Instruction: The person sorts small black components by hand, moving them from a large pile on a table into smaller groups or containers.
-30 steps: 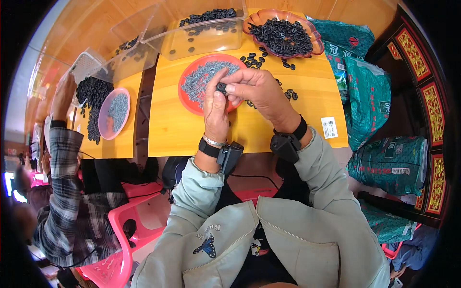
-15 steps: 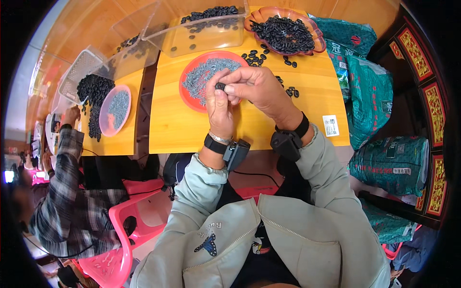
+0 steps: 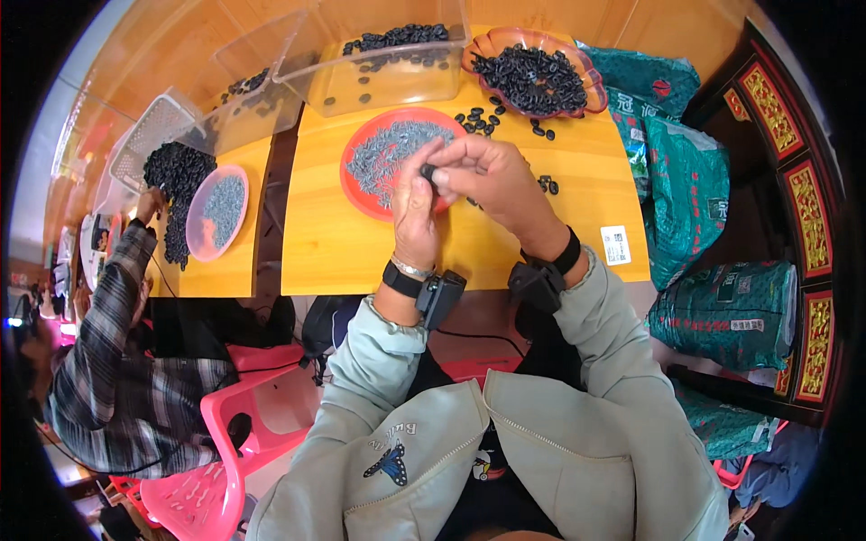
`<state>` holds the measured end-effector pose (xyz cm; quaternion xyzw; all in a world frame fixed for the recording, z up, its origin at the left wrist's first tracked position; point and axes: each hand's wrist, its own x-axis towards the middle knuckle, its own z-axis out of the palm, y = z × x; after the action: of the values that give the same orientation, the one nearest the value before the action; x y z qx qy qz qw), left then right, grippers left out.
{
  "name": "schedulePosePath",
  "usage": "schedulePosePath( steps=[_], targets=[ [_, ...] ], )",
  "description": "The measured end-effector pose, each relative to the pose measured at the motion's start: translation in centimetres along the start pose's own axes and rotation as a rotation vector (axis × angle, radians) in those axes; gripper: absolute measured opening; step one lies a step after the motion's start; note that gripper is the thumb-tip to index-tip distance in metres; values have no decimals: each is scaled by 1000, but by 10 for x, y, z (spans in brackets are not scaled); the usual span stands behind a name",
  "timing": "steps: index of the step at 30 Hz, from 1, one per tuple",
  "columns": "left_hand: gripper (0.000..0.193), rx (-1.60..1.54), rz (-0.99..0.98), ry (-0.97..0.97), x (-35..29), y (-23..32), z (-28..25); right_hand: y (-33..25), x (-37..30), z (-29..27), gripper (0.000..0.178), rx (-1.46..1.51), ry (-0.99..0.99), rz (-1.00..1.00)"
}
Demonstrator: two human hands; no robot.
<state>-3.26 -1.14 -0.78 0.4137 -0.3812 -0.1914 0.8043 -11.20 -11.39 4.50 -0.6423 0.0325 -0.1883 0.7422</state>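
Note:
Between my two hands is a small black oval piece (image 3: 428,170), its exact kind too small to tell. My left hand (image 3: 414,216) pinches it from the left, thumb and fingers closed around its edge. My right hand (image 3: 494,178) meets it from the other side, with thumb and fingertips closed on the same piece. Both hands are above the near right part of a red round plate (image 3: 354,191) holding many thin grey screw-like pieces (image 3: 390,151). Several loose black oval pieces (image 3: 476,121) lie on the table beyond my right hand.
A scalloped amber dish (image 3: 591,88) full of black pieces stands at the back right. Left of it is a clear plastic bin (image 3: 388,93). Green sacks (image 3: 690,189) stand at the right. At the left table, a person's hand (image 3: 150,205) is beside a black pile (image 3: 183,180) and pink bowl (image 3: 194,236).
The black piece has turned between my fingers and shows its side more. The view has shifted slightly. At the left, the other person's hand has moved closer to the black pile.

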Motion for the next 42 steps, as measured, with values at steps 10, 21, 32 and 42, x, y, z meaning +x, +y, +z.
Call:
schedulePosePath(
  steps=[10, 21, 32, 42],
  targets=[
    [44, 85, 14, 257, 13, 14, -10, -70, 51, -34, 24, -765, -58, -32],
    [37, 96, -82, 289, 16, 14, -19, -34, 62, -73, 27, -834, 211, -261],
    [28, 127, -139, 281, 19, 13, -16, -19, 25, -96, 14, -1182, 89, 43],
    [22, 86, -183, 305, 22, 15, -19, 41, 45, -87, 20, -1604, 191, 52]
  ],
)
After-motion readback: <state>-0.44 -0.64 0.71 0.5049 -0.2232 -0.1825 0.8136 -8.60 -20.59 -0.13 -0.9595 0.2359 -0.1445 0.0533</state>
